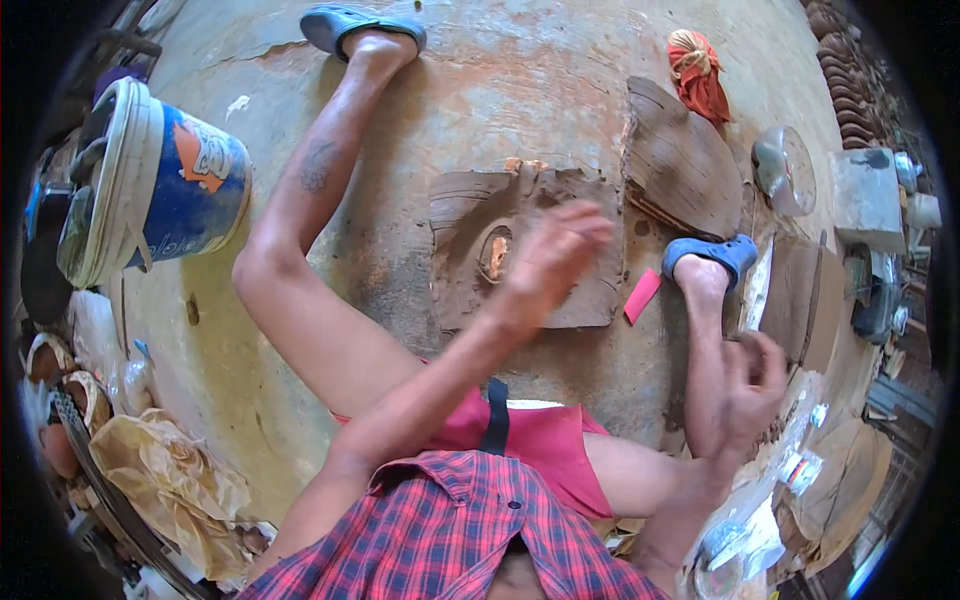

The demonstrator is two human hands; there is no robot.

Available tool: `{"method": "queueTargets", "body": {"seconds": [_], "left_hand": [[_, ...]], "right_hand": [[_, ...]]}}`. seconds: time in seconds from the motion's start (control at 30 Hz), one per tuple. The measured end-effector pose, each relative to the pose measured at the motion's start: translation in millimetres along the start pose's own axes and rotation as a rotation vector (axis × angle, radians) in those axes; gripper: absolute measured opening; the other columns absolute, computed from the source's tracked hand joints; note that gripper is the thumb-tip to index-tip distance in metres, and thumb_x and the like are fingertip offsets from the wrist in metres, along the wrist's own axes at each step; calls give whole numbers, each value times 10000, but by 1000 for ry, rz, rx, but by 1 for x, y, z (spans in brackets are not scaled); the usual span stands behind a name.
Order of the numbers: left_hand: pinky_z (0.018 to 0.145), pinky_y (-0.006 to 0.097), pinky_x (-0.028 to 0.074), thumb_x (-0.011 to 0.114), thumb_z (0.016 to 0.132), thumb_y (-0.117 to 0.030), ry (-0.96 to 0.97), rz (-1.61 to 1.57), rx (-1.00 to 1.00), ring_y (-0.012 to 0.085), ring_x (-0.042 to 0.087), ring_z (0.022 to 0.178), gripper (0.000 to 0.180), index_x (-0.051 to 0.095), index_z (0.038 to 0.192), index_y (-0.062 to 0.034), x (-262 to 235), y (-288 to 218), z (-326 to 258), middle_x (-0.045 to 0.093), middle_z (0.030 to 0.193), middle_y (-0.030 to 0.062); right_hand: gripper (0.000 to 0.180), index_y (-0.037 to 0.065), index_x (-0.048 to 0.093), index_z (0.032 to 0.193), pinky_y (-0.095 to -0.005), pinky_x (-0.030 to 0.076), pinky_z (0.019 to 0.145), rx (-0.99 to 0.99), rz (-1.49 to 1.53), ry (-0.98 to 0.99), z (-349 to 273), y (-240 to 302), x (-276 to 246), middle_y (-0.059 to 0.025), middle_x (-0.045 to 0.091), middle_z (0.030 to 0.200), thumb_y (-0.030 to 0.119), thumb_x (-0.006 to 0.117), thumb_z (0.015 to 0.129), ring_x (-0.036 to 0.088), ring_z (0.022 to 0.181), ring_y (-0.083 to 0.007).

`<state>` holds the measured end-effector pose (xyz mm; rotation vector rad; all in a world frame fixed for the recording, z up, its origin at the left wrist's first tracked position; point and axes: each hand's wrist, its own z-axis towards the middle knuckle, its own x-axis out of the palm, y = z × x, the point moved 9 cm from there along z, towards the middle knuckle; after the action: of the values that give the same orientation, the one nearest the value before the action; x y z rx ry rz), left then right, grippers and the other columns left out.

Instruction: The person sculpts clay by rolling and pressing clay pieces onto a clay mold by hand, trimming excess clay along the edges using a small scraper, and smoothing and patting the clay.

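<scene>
Sitting on a worn, stained floor [540, 60], between a blue bucket [195, 195] at left and metal tins and stacked brown pieces [845, 95] at right. Between the legs, a clay slab [458, 210] with an oval hole. Reaching over the slab with the left hand [560, 255], extended but blurred; impossible to tell whether pressing or pinching. Holding the right hand [752, 395] beside the right shin, with fingers curled loosely and parted.

1 squarish slab of dark-brown clay [513, 213], flat on the stained concrete floor [385, 210], faintly ridged at upper left, 1 oval orange-centred hollow [496, 254] left of middle, right part partly hidden from view.
</scene>
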<state>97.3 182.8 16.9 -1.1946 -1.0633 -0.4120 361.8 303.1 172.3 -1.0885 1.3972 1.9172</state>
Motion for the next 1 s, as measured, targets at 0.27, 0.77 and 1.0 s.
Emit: {"method": "queueTargets", "body": {"seconds": [0.27,0.77,1.0], "left_hand": [[1191,443,426,424,1111,-547,42,-537,-430,275,492,1449,691,350,1612,-77,66,76,-27,464,1603,154],[1302,410,30,205,1028,-782,306,342,36,248,-15,1632,1007,-103,1687,-87,110,7,-1,-73,1783,98],[1303,430,5,250,990,-833,225,458,111,257,-73,1628,1092,-126,1678,-73,82,1,20,-94,1781,97]], "right_hand": [[610,23,629,1426,-560,110,1293,-412,161,249,-52,92,110,-121,584,1519,342,734,917,332,1559,-337],[1160,-5,56,1681,-450,29,1308,-228,769,246,-15,123,144,-185,60,1772,887,157,947,17,1636,-310],[974,80,-38,1699,-512,84,1298,-451,689,307,-17,169,142,-163,65,1778,760,190,1041,66,1639,-324]]}}
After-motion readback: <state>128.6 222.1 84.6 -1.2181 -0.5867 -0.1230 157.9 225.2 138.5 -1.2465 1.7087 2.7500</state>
